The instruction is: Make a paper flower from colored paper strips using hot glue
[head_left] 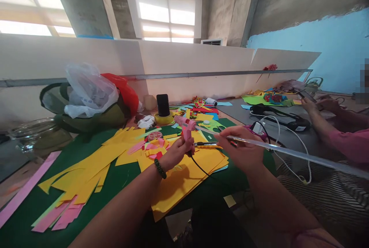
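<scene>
My left hand [179, 151] is closed round the handle of a pink glue gun [188, 126], its nozzle pointing away to the upper left. A black cord hangs from the handle. Between the fingers of my right hand [240, 149] is a long clear glue stick [276, 148]. Its near end runs off to the right, and its far end reaches the back of the glue gun; whether it is inside cannot be made out. Below both hands lie yellow sheets [184, 184]. A utility knife [207, 144] rests just behind my left hand.
Yellow strips [95, 156] and pink strips [65, 215] cover the green table top [95, 223] at left. A phone [163, 105] stands upright behind. A stuffed bag [95, 113] sits at the back left. At right are a white cable [296, 167] and another person's hands [319, 104] holding a phone.
</scene>
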`<action>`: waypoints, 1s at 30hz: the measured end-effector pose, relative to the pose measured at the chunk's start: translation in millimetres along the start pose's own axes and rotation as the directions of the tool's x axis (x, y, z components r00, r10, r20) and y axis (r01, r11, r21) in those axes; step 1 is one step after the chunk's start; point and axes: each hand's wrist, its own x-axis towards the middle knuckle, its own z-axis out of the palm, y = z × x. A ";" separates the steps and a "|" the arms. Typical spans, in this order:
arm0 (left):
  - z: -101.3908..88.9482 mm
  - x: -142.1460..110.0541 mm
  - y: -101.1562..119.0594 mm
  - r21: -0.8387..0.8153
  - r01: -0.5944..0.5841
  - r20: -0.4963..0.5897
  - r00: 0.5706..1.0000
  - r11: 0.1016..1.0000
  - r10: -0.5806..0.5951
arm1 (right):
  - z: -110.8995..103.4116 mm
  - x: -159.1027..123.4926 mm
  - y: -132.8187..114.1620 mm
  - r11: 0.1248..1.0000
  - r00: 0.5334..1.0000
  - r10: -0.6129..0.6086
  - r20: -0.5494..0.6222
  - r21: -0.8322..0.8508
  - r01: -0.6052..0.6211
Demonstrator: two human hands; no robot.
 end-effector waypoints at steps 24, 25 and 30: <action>14.0 1.4 -13.9 0.288 -0.188 -0.235 0.937 0.939 0.260 | 38.1 -5.6 29.1 0.983 0.983 0.180 -0.045 0.033 -0.178; 14.7 1.0 -15.9 0.309 -0.206 -0.249 0.925 0.928 0.288 | 41.3 -6.8 29.2 0.974 0.975 0.219 -0.050 0.065 -0.215; 15.7 1.2 -24.1 0.380 -0.253 -0.284 0.884 0.890 0.373 | 56.8 -7.4 29.9 0.923 0.932 0.349 -0.099 0.209 -0.324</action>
